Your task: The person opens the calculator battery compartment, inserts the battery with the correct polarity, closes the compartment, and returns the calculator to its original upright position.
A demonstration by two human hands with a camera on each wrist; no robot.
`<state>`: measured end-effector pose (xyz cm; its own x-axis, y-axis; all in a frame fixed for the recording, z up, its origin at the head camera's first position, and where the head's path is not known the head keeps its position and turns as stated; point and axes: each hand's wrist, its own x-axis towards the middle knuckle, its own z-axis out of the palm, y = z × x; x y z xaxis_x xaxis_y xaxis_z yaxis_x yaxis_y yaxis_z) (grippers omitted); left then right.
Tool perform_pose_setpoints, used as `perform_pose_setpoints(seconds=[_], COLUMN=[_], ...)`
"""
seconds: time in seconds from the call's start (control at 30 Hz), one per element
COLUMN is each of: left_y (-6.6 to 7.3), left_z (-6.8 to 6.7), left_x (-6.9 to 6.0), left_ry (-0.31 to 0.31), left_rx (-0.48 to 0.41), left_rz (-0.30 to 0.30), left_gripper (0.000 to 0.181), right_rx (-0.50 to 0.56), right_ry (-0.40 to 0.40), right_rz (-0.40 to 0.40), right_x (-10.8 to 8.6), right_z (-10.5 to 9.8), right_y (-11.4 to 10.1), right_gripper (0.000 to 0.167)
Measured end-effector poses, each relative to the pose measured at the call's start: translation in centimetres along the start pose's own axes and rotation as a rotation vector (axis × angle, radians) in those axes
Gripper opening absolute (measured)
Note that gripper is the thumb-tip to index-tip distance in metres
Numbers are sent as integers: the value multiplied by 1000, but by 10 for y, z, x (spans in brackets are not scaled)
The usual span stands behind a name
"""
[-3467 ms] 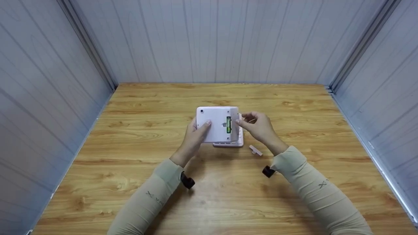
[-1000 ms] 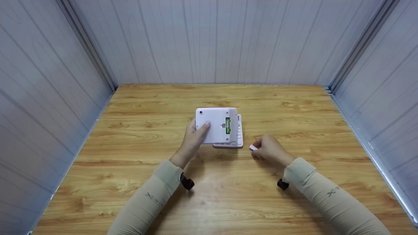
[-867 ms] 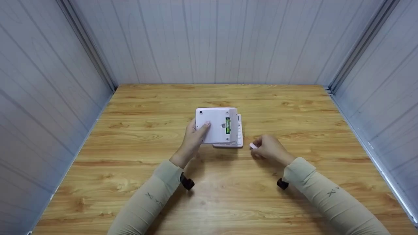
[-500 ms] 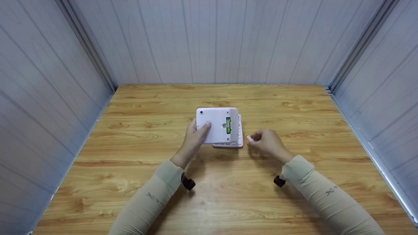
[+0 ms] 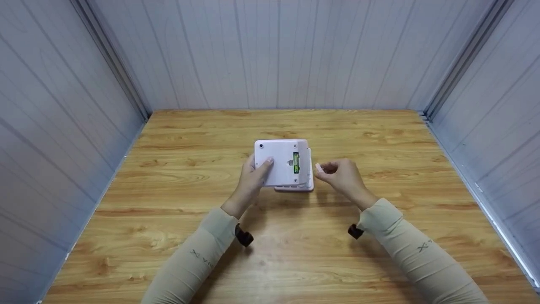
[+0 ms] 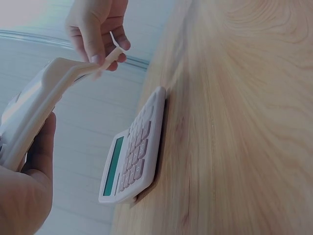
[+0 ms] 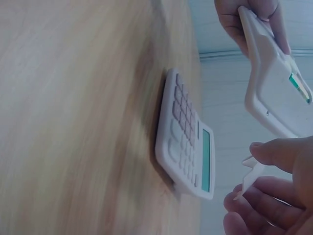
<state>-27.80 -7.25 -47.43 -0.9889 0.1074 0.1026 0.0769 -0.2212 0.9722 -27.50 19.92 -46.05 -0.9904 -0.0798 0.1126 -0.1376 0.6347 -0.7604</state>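
Observation:
My left hand (image 5: 249, 181) grips a white calculator (image 5: 278, 166) above the table, thumb across its back and fingers beneath. Its back faces up, and a green battery (image 5: 296, 162) lies in the uncovered compartment near the right end. Just right of it, my right hand (image 5: 346, 177) pinches a small white battery cover (image 5: 319, 168) between thumb and fingers. In the right wrist view, the cover (image 7: 251, 177) shows a small tab and stands apart from the held calculator. A second calculator (image 6: 134, 152), with pinkish keys and a green screen, rests on the table, partly hidden from above.
The wood-grain table (image 5: 202, 147) extends around both hands. Pale panel walls (image 5: 261, 55) stand at its back and both sides. A black wrist camera (image 5: 244, 236) hangs under each sleeve cuff.
Earlier the cover lay on the table while my right hand was at the held calculator. That hand picked it up and has lifted it toward the calculator. The left hand has barely moved.

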Motion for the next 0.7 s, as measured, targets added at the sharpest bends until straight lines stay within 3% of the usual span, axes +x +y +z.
perform_pose_setpoints(seconds=[0.7], left_y=[0], left_z=[0], left_x=[-1], left_ry=[-18], left_rx=[-4], left_rz=[-21], left_gripper=[44], right_rx=[161], right_ry=[101], right_rz=[-27], right_x=[-1], right_z=[4], right_y=[-19], right_gripper=[29])
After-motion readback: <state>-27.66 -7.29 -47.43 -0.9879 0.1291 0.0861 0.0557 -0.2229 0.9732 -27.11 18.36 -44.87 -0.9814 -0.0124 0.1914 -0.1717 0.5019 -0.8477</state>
